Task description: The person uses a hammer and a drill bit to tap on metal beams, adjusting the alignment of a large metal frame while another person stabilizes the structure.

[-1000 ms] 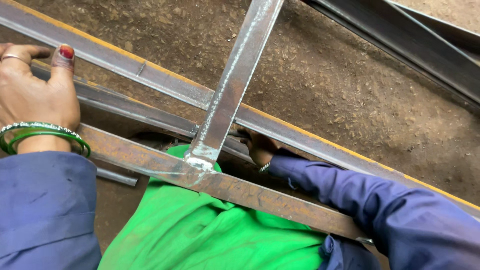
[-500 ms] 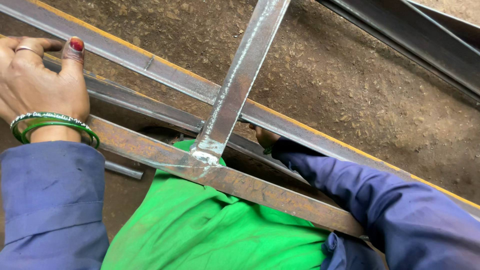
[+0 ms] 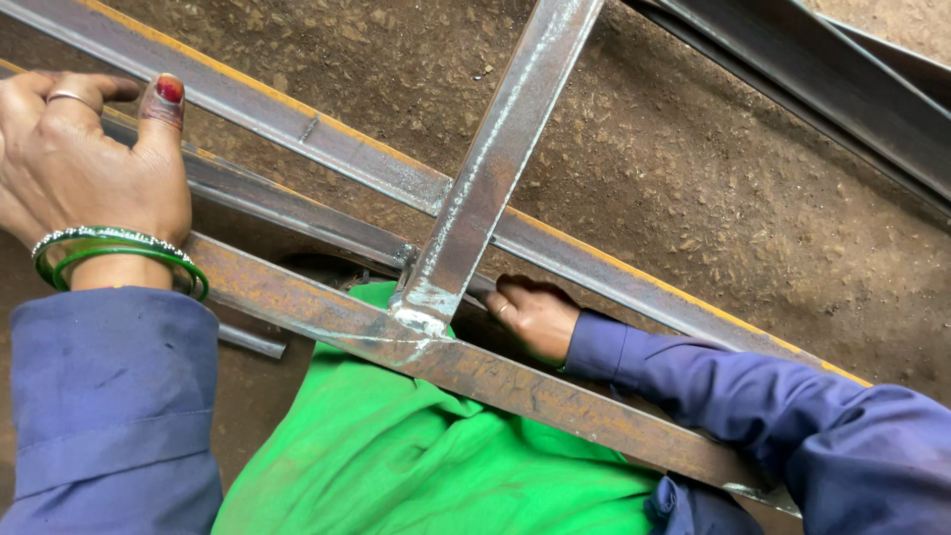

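A welded frame of steel bars lies across the dirt floor: a long yellow-edged bar (image 3: 297, 124), a rusty near bar (image 3: 515, 381) and a cross bar (image 3: 505, 149) joined at a weld (image 3: 421, 317). My left hand (image 3: 84, 163), with green bangles and a ring, grips a middle bar (image 3: 267, 203) at the left, thumb pressed up. My right hand (image 3: 535, 315) reaches under the frame between the near bar and the yellow-edged bar, its fingers curled out of sight beneath the cross bar. Both arms wear blue sleeves.
Green cloth (image 3: 416, 466) over my lap lies under the near bar. Dark steel bars (image 3: 832, 94) run along the top right. A thin rod (image 3: 253, 342) lies on the brown dirt floor (image 3: 693, 198) at the left.
The view has shifted slightly, the frame sliding down and right. My right hand has come further into sight beneath the cross bar. My left hand keeps its grip.
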